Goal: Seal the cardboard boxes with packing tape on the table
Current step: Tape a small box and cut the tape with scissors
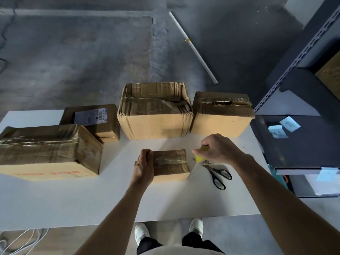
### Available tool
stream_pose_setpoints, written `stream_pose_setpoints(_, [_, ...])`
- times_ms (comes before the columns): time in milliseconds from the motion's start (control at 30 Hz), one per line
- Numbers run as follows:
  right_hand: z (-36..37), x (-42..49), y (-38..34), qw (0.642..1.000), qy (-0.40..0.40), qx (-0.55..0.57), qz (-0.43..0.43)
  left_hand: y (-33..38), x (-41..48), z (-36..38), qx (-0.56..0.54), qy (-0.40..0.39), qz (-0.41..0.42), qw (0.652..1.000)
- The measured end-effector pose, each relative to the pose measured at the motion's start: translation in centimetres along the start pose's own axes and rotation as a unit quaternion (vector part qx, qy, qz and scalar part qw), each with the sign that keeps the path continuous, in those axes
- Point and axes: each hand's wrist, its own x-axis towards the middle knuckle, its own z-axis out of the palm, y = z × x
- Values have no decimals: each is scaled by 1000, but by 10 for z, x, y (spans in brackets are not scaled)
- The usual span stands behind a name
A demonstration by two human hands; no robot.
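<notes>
Taping a small box point(170, 163) at the centre of the table point(92, 199).
Left hand point(144, 165) grips its 9 o'clock end; right hand point(214, 149), at 3 o'clock, clasps the tape roll point(199, 158). The strip point(169, 160) is laid but seemingly uncut.

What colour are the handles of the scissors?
The scissors handles are black; head view.

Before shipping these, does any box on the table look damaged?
Yes. The brown cardboard box at the far right has a torn, gaping seam across its top; the large middle cardboard box has a crumpled top.
</notes>
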Motion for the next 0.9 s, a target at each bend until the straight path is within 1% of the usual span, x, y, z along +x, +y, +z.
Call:
stream_pose_setpoints(233, [9, -1, 3, 999, -12, 33, 30, 1, 0, -1, 1, 2, 0, 1000])
stream_pose_setpoints(367, [9, -1, 4, 998, -12, 48, 42, -1, -1, -6, 7, -32, 10, 999])
stream_pose_setpoints(433, [10, -1, 4, 997, -18, 53, 46, -1, -2, -8, 12, -48, -5, 999])
stream_pose_setpoints(500, [11, 0, 5, 997, -20, 54, 47, 4, -2, -10, 47, -49, -8, 998])
stream_pose_setpoints(567, [13, 1, 6, 997, -20, 57, 48, 7, 0, -11, 141, -42, 23, 989])
stream_pose_setpoints(633, [15, 3, 7, 997, -21, 57, 47, 12, 0, -9, 216, -36, 75, 973])
stream_pose_setpoints(700, [15, 4, 7, 997, -20, 56, 45, 16, 0, -6, 243, -42, 161, 956])
stream_pose_setpoints(767, [16, 5, 9, 998, -19, 53, 41, 15, 4, -3, 279, -67, 231, 930])
stream_pose_setpoints(833, [16, 4, 10, 998, -18, 52, 40, 16, 7, 2, 305, -103, 252, 912])
stream_pose_setpoints(900, [17, 4, 10, 998, -18, 51, 40, 21, 6, 8, 311, -118, 245, 911])
